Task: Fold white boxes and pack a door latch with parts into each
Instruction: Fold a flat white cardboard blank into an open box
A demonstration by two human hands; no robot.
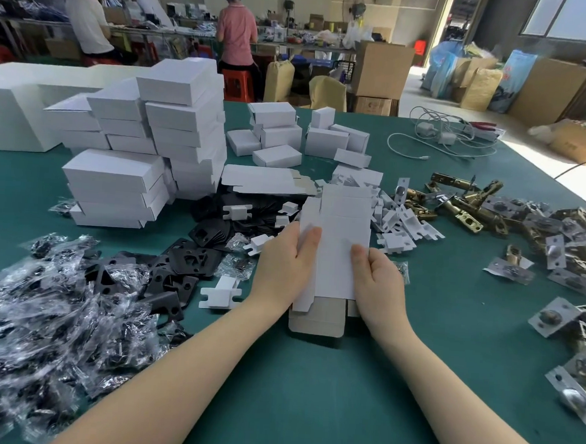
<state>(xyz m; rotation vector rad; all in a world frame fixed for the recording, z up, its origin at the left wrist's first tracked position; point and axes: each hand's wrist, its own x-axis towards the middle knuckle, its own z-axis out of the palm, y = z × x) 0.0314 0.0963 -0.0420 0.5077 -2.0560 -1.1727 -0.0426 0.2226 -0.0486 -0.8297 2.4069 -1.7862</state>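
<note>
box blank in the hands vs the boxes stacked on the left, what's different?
The box blank is a flat, unfolded sheet with open flaps; the stacked boxes are folded into closed rectangular boxes. The blank is held off the table between the left hand and right hand, thumbs on its face; the stacked boxes lie piled on the green table, untouched. The blank's lower flap shows a grey inner side; the stacked boxes show only white. Both are white cardboard.

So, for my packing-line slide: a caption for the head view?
Both hands, left hand and right hand, hold a flat white box blank above the green table.
</note>
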